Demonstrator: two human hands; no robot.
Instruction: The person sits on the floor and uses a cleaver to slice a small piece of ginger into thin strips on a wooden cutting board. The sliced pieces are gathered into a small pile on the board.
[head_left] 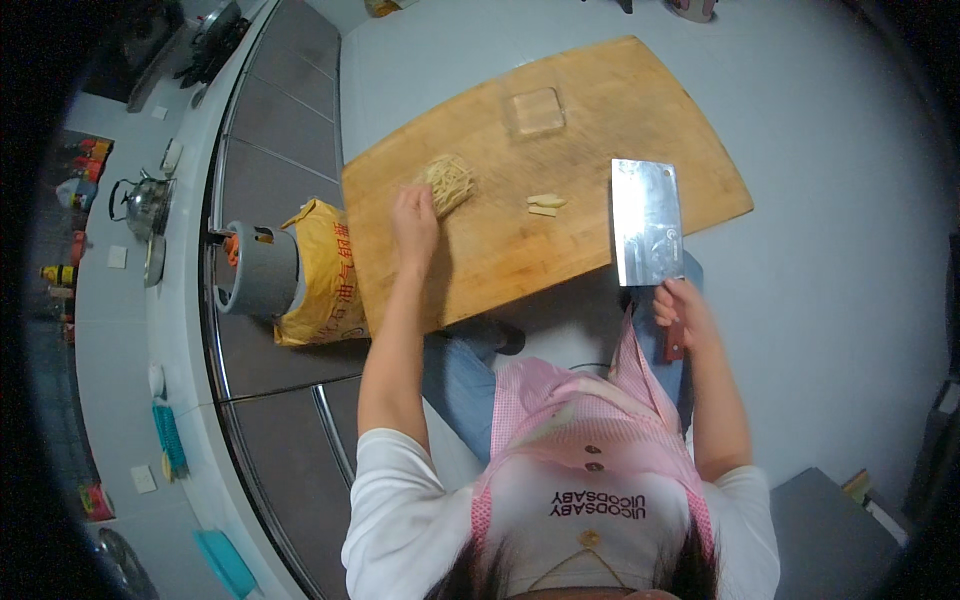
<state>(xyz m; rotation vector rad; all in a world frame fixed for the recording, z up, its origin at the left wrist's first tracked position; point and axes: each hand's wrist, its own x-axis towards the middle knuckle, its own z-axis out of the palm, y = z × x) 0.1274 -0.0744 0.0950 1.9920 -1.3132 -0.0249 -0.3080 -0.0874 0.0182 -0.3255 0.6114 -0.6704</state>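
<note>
A heap of pale yellow shredded strips (pixel 450 185) lies on the left part of a wooden cutting board (pixel 620 90). My left hand (pixel 413 222) rests against the near left side of this heap, its fingers bunched together; what lies between them is hidden. In the middle of the board are several pale cut pieces (pixel 545 203). My right hand (pixel 680 305) grips the brown handle of a cleaver (pixel 647 222). Its broad steel blade points away from me, over the board's right near side, apart from the cut pieces. Farther back on the board stands a clear square dish (pixel 536 110).
Left of the board are a grey gas cylinder (pixel 262 268) and a yellow printed sack (pixel 325 270), close to dark cabinets (pixel 285 130). A kettle (pixel 146 204) stands on the counter. My knees, with the pink checked apron (pixel 535 395), are below the board's near edge.
</note>
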